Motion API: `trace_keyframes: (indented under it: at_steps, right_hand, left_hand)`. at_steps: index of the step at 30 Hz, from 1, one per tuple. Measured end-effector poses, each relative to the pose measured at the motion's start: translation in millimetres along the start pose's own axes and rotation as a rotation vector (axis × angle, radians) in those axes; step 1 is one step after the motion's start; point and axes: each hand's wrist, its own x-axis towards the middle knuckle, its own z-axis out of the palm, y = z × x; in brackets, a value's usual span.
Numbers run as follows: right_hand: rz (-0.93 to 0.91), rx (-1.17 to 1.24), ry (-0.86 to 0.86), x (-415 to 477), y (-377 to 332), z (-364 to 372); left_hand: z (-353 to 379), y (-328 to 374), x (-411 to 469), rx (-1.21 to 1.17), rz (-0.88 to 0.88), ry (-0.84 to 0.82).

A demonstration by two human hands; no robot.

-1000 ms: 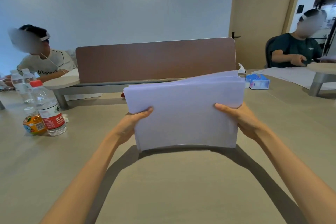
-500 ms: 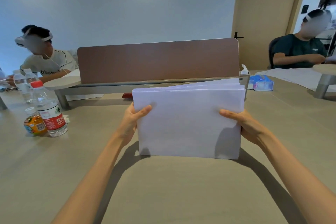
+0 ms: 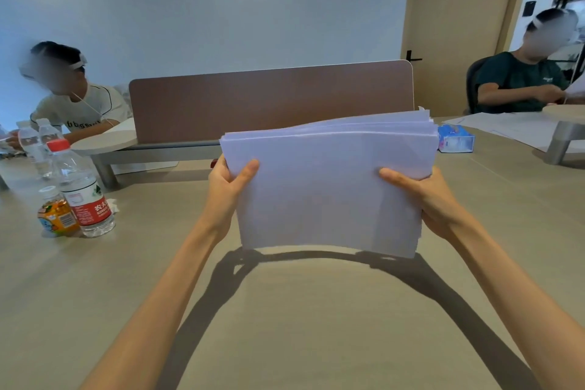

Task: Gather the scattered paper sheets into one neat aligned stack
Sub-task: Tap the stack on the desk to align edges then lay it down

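A thick stack of white paper sheets [image 3: 326,187] stands nearly upright, lifted just above the beige table [image 3: 285,326], with its shadow underneath. My left hand [image 3: 226,190] grips the stack's left edge, thumb across the front. My right hand [image 3: 424,196] grips the right edge, thumb on the front and fingers behind. The top edges of the sheets fan apart slightly toward the upper right; the bottom edge bows a little.
Water bottles [image 3: 84,190] and a small orange bottle [image 3: 55,215] stand at the left. A brown divider panel [image 3: 269,101] runs across the back. A blue tissue pack [image 3: 456,138] lies at the right. Two seated persons, left [image 3: 76,104] and right [image 3: 519,79].
The stack was set down on its bottom edge half a second ago and is now lifted again, slightly higher and tilted back; both hands kept their grip.
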Motion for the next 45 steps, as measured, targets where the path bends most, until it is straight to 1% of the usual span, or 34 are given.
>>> trace_keyframes:
  at_steps: [3,6,8,10,14,16,18,19,21,22,23,25,29,32,34,37,40,43,45]
  right_hand:
    - [0.078,-0.021,-0.014,-7.7,17.3,-6.0]
    - [0.133,-0.063,-0.003,-8.8,24.9,-7.6]
    - [0.11,-0.069,-0.024,-6.4,18.6,-7.6]
    - [0.063,-0.066,-0.042,-5.4,7.0,-6.6]
    - [-0.057,-0.16,0.047,1.3,-10.7,-10.4]
    - [-0.171,-0.316,0.126,4.1,-18.2,-9.9]
    - [-0.37,-0.551,0.218,4.8,-25.9,-6.4]
    - [-0.486,-0.679,0.241,3.6,-30.7,-3.1]
    - [-0.702,-0.982,0.223,1.8,-40.9,3.0]
    - [-0.761,-1.143,0.191,0.9,-44.8,5.6]
    - [-0.78,-1.286,0.152,0.7,-45.5,6.1]
    - [-0.758,-1.452,0.116,0.0,-44.6,5.1]
    - [-0.757,-1.45,0.179,-0.4,-45.4,3.0]
    - [-0.741,-1.506,0.11,0.7,-45.0,11.2]
    - [-0.737,-1.497,0.115,0.6,-40.1,15.3]
    - [-0.666,-1.495,0.048,-1.0,-37.0,21.1]
    - [-0.737,-1.516,0.1,-1.7,-36.7,23.8]
    - [-0.695,-1.526,0.032,-2.7,-37.3,25.5]
    - [-0.712,-1.521,0.069,-3.0,-37.2,25.7]
  left_hand:
    - [-4.7,-15.8,-6.1,-0.028,-0.078,-0.034]
    - [-10.9,-22.8,-4.9,-0.017,-0.215,-0.169]
    - [-13.0,-19.5,0.3,-0.004,-0.293,-0.269]
    - [-13.0,-18.2,3.9,0.005,-0.326,-0.333]
    - [-11.8,-20.7,5.2,0.007,-0.322,-0.35]
    - [-11.7,-20.9,5.3,0.005,-0.312,-0.339]
    - [-12.0,-21.5,5.9,0.007,-0.307,-0.332]
    - [-11.8,-21.9,6.2,0.008,-0.303,-0.332]
    - [-11.0,-22.1,6.8,0.017,-0.298,-0.331]
    - [-10.8,-22.1,7.0,0.023,-0.3,-0.333]
    - [-10.5,-21.7,6.9,0.027,-0.304,-0.338]
    - [-10.6,-20.9,6.2,0.023,-0.316,-0.349]
    - [-11.8,-22.0,6.3,0.024,-0.317,-0.359]
    - [-12.5,-23.8,6.7,0.022,-0.317,-0.348]
    - [-13.2,-25.3,6.4,0.017,-0.323,-0.342]
    - [-13.6,-25.5,4.5,0.01,-0.328,-0.344]
    - [-13.1,-24.6,4.1,0.008,-0.325,-0.355]
    - [-13.3,-24.8,4.7,0.012,-0.321,-0.352]
    - [-12.9,-23.9,4.3,0.018,-0.319,-0.354]
